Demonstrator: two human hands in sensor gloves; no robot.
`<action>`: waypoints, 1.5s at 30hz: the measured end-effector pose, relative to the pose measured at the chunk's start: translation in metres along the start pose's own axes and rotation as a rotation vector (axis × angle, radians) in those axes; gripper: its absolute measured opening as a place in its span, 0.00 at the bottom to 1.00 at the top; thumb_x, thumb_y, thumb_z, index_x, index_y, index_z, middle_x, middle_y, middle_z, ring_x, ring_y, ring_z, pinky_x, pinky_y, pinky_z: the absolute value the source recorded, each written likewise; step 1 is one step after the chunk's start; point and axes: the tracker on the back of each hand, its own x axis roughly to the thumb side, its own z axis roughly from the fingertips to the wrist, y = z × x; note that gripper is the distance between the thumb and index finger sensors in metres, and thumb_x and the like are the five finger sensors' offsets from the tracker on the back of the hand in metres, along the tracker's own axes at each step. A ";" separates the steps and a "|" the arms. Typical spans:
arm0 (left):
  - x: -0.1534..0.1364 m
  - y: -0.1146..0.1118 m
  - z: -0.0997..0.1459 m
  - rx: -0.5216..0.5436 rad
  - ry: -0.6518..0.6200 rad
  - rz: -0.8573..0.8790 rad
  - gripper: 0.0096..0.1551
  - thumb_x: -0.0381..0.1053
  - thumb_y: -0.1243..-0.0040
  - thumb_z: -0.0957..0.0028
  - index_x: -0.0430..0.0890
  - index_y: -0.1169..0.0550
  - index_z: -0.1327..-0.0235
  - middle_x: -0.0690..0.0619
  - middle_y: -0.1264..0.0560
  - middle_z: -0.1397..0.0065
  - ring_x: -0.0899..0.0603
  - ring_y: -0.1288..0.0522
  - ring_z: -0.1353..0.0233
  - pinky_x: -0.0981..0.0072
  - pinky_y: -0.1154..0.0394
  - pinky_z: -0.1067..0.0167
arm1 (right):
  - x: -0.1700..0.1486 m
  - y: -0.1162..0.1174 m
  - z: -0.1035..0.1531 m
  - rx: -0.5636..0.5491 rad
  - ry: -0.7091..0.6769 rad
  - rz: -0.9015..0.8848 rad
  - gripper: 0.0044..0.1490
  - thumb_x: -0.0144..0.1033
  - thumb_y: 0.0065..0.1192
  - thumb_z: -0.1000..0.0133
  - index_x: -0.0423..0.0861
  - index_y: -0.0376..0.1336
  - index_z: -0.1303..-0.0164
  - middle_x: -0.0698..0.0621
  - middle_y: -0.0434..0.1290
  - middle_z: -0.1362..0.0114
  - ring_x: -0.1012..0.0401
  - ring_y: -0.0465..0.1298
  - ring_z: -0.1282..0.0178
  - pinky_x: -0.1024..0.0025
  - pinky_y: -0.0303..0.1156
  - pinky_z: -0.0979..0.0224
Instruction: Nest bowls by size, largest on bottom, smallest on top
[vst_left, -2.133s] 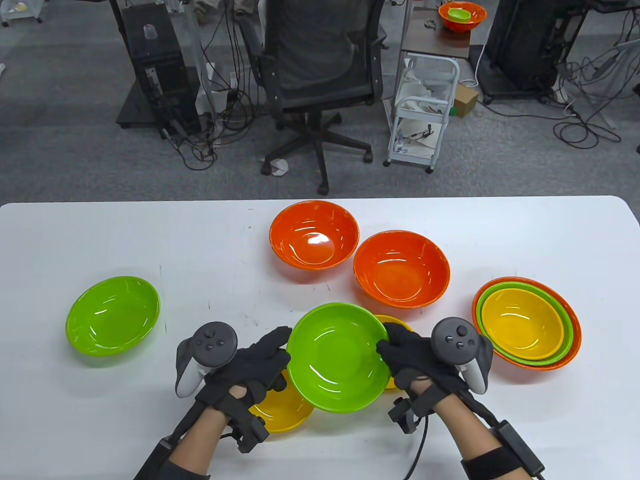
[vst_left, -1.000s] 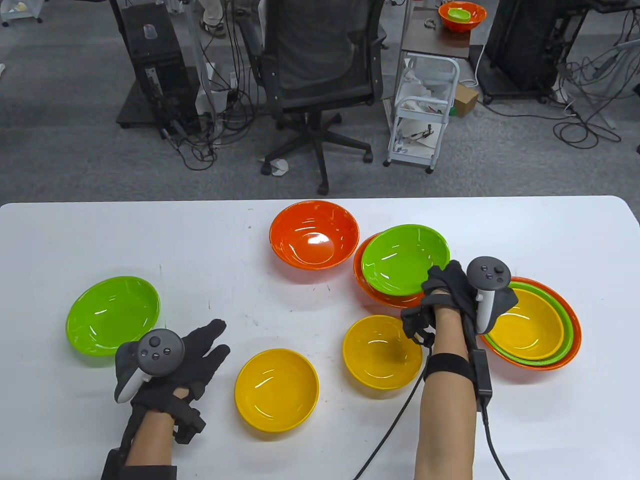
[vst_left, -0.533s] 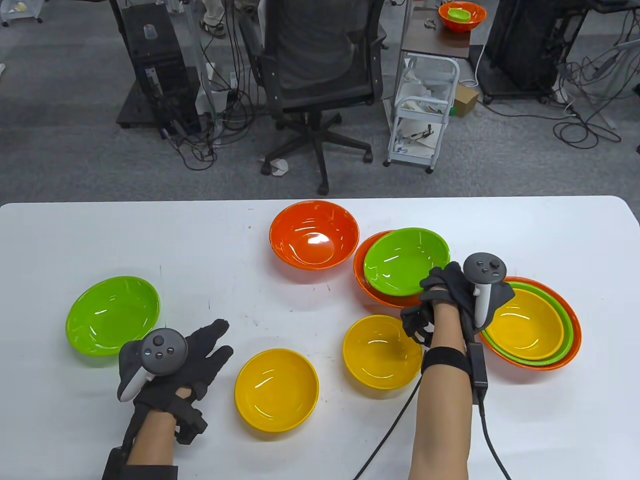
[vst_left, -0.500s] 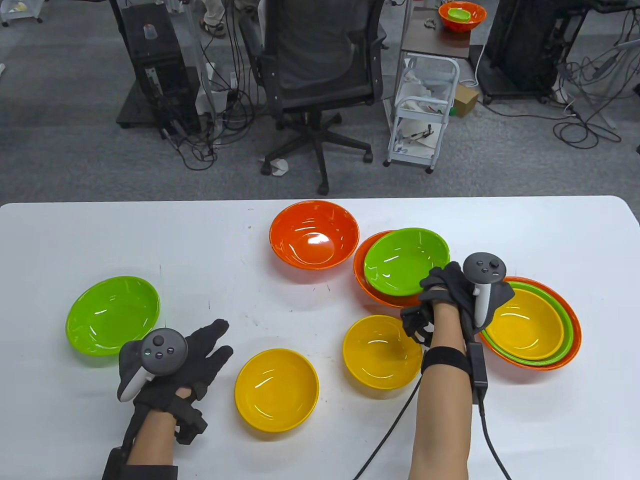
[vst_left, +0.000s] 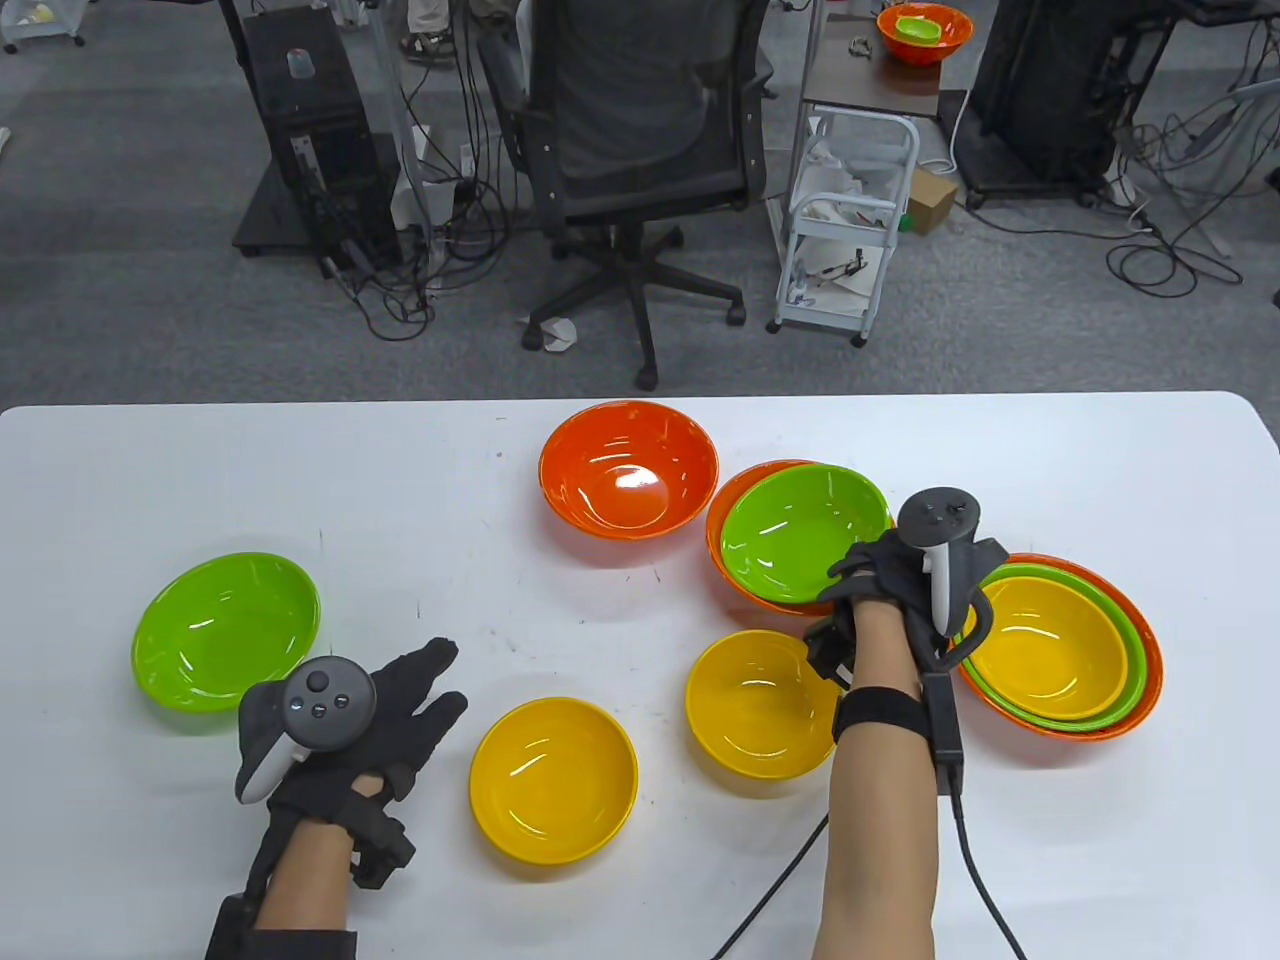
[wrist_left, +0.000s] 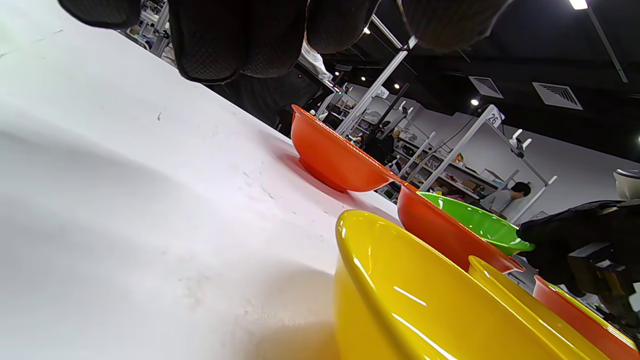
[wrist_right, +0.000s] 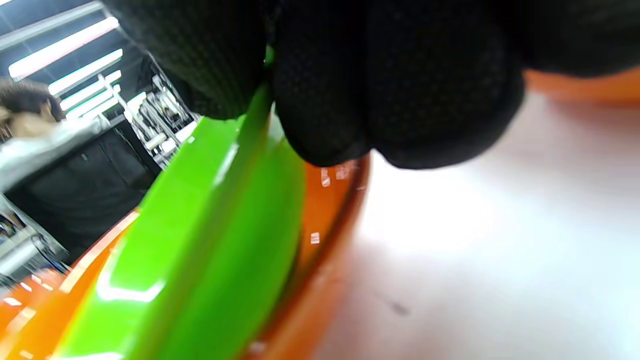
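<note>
My right hand (vst_left: 865, 580) pinches the near rim of a green bowl (vst_left: 795, 530) that sits inside an orange bowl (vst_left: 722, 545); the right wrist view shows the fingers (wrist_right: 390, 85) on the green rim (wrist_right: 210, 210) above the orange wall (wrist_right: 320, 260). My left hand (vst_left: 410, 700) rests open and empty on the table, fingers spread, beside a yellow bowl (vst_left: 553, 780). A second yellow bowl (vst_left: 755, 705), a lone orange bowl (vst_left: 628, 482) and a lone green bowl (vst_left: 226, 630) stand separately. A nested stack (vst_left: 1060, 650) of orange, green and yellow stands at the right.
The white table (vst_left: 400, 500) ends at its far edge near the orange bowl. Beyond it stand an office chair (vst_left: 640, 150), a white cart (vst_left: 850, 230) and cables on the floor. The right hand's cable (vst_left: 975, 880) trails toward the front edge.
The right hand carried the green bowl from in front of me to the right orange bowl and lowered it in. The left hand let go and moved left onto the table.
</note>
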 end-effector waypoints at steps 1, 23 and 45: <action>0.000 0.000 0.000 0.000 0.002 0.002 0.40 0.64 0.47 0.44 0.49 0.36 0.19 0.40 0.33 0.20 0.29 0.32 0.21 0.25 0.39 0.29 | 0.001 -0.001 0.000 0.013 0.004 0.048 0.38 0.38 0.72 0.49 0.26 0.66 0.37 0.41 0.82 0.61 0.45 0.81 0.69 0.48 0.76 0.61; 0.007 -0.006 -0.003 -0.042 0.004 -0.048 0.41 0.64 0.47 0.44 0.49 0.36 0.19 0.40 0.34 0.19 0.29 0.33 0.21 0.25 0.39 0.29 | -0.002 -0.006 0.019 0.159 -0.124 0.182 0.39 0.43 0.68 0.46 0.29 0.66 0.34 0.36 0.81 0.51 0.37 0.79 0.58 0.40 0.73 0.52; 0.008 -0.009 -0.006 -0.047 0.042 -0.111 0.41 0.64 0.48 0.44 0.50 0.37 0.18 0.40 0.36 0.18 0.29 0.34 0.20 0.25 0.39 0.28 | -0.039 0.012 0.105 0.307 -0.784 0.191 0.46 0.44 0.69 0.47 0.36 0.57 0.23 0.35 0.60 0.21 0.31 0.54 0.22 0.28 0.47 0.26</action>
